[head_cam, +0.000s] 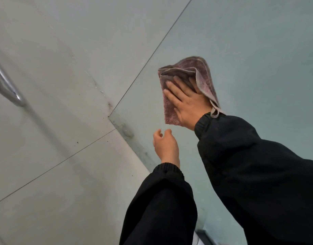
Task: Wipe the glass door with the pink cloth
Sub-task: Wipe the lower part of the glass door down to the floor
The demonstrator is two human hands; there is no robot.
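Observation:
The glass door (249, 50) fills the right half of the view, a pale green-tinted pane with its edge running diagonally. A folded pink cloth (201, 68) lies flat against the glass. My right hand (185, 103) presses on the cloth with flat, spread fingers, its black sleeve reaching up from the lower right. Below it my left hand (165, 145) hovers close to the glass with loosely curled fingers and nothing in it.
Grey wall tiles (55, 138) with dark grout lines cover the left half. A shiny metal bar (7, 85) is fixed to the wall at the far left. The glass edge (127, 133) shows grime where it meets the tiles.

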